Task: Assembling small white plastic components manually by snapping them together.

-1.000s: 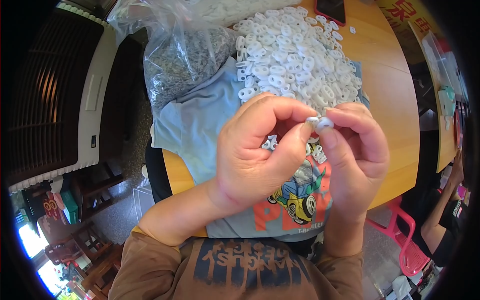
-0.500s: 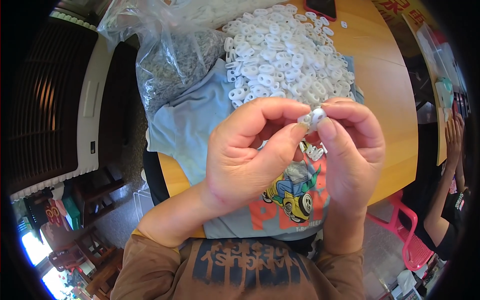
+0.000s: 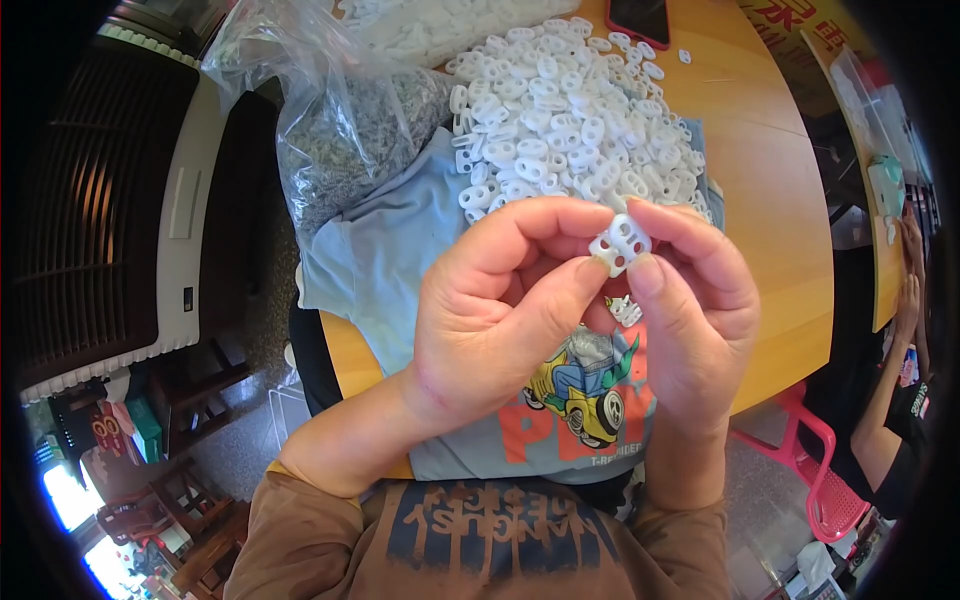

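Note:
Pinched between both thumbs and forefingers is a small white two-hole plastic cord lock (image 3: 621,243), its holes facing up. My left hand (image 3: 490,300) closes on its left side. On its right side, my right hand (image 3: 692,320) grips it with thumb and forefinger. Below the fingertips, several small white pieces (image 3: 625,312) show in part; whether they lie on the cloth or in the right hand's fingers is unclear. A large heap of white two-hole plastic pieces (image 3: 560,125) lies just beyond my hands, on a grey-blue printed T-shirt (image 3: 375,245).
A clear bag of small grey pieces (image 3: 345,135) stands left of the heap, with another clear bag of white pieces (image 3: 440,35) behind. A phone (image 3: 640,20) lies on the wooden table (image 3: 775,220). A pink chair (image 3: 825,480) and another person's hands (image 3: 908,290) are at right.
The cord lock between my fingertips has turned so that its holes now show more plainly. Both hands stay nearly in place, the right slightly further left.

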The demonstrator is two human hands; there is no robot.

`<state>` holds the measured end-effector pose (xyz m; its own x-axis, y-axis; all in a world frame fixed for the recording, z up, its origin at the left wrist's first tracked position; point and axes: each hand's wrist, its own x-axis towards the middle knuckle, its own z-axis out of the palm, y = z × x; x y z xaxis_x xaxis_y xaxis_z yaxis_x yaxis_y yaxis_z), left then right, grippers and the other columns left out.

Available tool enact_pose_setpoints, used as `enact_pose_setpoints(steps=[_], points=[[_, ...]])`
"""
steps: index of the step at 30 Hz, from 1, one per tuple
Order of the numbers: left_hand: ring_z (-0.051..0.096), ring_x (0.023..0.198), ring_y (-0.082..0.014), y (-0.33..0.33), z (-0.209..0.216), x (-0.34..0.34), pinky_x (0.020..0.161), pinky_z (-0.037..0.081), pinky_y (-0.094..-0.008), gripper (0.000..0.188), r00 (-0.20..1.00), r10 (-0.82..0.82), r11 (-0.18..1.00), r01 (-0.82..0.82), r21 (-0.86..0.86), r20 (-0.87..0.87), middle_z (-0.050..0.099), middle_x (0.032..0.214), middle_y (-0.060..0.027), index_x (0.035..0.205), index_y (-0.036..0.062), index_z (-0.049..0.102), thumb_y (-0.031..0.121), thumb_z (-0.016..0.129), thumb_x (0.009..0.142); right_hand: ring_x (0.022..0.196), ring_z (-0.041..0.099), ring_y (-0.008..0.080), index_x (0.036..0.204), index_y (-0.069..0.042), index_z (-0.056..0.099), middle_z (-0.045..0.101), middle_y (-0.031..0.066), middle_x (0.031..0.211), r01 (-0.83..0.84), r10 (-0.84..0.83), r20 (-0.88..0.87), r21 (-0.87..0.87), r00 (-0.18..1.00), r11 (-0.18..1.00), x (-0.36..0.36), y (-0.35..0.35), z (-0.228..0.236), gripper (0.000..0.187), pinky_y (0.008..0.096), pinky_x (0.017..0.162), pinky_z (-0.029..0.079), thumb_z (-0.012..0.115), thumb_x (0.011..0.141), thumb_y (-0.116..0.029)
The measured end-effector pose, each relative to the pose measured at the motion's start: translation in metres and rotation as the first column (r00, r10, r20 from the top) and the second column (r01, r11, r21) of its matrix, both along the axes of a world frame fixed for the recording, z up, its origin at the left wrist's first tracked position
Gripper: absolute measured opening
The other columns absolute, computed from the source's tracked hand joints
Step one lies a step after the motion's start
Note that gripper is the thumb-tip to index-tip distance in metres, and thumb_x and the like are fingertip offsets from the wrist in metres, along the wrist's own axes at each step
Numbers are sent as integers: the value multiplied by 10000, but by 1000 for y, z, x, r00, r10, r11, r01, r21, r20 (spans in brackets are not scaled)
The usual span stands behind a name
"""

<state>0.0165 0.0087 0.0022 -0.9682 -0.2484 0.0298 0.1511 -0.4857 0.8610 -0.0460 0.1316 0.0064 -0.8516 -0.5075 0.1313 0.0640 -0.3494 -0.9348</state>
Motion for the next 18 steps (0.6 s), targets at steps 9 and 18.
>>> enact_pose_setpoints(steps=[9, 18], points=[[578, 681, -118, -3, -3, 1, 611, 483, -216, 353, 998, -62, 998, 62, -6, -1, 584, 941, -113, 1201, -16, 418, -2, 472, 852, 798, 531, 110, 1049, 68, 542, 517, 84, 924, -20, 19, -64, -11, 998, 1000, -2, 1, -2, 240, 213, 698, 438, 514, 811, 61], [563, 732, -95, -7, -2, 1, 664, 483, -208, 341, 987, -149, 982, 141, 126, 55, 546, 957, -77, 1206, -24, 426, -2, 461, 868, 745, 520, 140, 1037, 29, 564, 542, 83, 858, 120, -25, -505, 155, 863, 981, -8, -4, -7, 285, 234, 646, 428, 591, 754, 5]])
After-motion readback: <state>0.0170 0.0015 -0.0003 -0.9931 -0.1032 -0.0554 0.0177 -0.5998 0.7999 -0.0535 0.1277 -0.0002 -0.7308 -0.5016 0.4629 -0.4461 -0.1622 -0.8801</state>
